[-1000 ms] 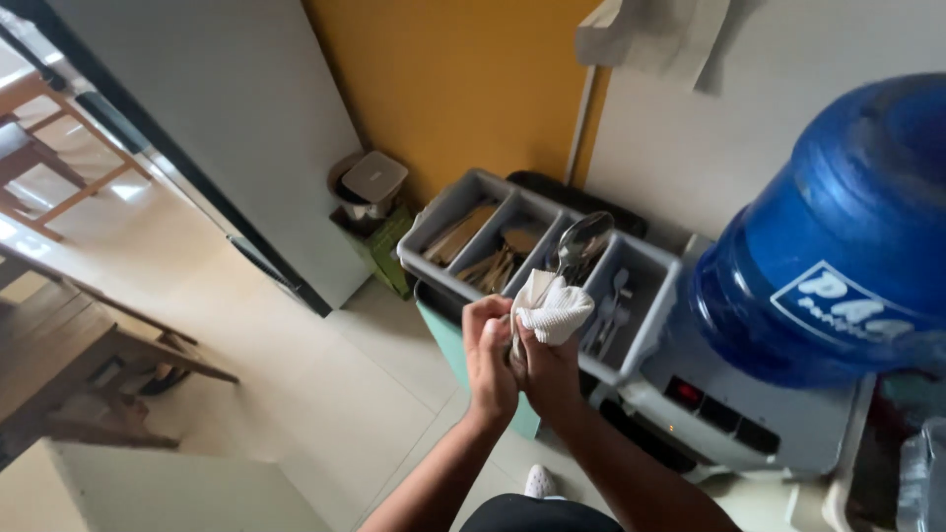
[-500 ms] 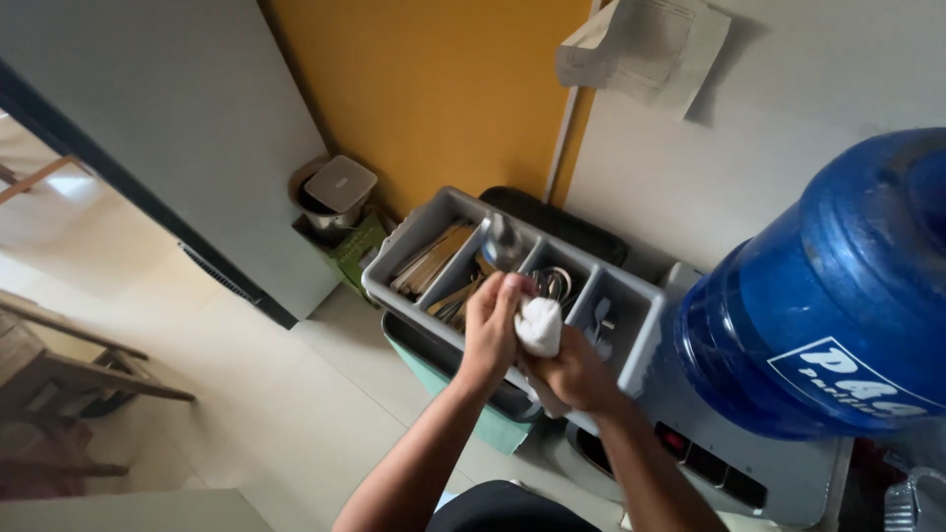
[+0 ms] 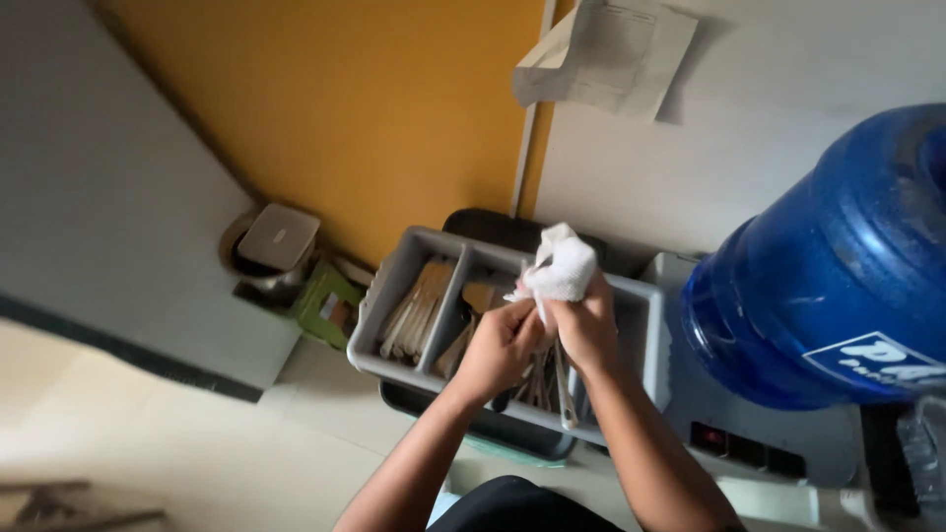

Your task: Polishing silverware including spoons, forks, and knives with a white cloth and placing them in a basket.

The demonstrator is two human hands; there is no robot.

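My right hand (image 3: 588,330) grips a white cloth (image 3: 562,266), bunched up over the top of a thin metal utensil, and the cloth hides that end. My left hand (image 3: 501,347) pinches the utensil's handle just below the cloth. Both hands hover over the middle of a grey divided cutlery tray (image 3: 392,296). The tray's left compartment holds wooden chopsticks (image 3: 419,307), and more utensils lie under my hands.
A big blue water bottle (image 3: 838,266) sits on a white dispenser (image 3: 749,429) right of the tray. A sheet of paper (image 3: 606,54) hangs on the wall above. A small lidded bin (image 3: 278,238) and a green stool (image 3: 325,300) stand on the floor at left.
The round metal head of the utensil, visible above my hands earlier, is now covered by the cloth. My view has moved closer to the tray.
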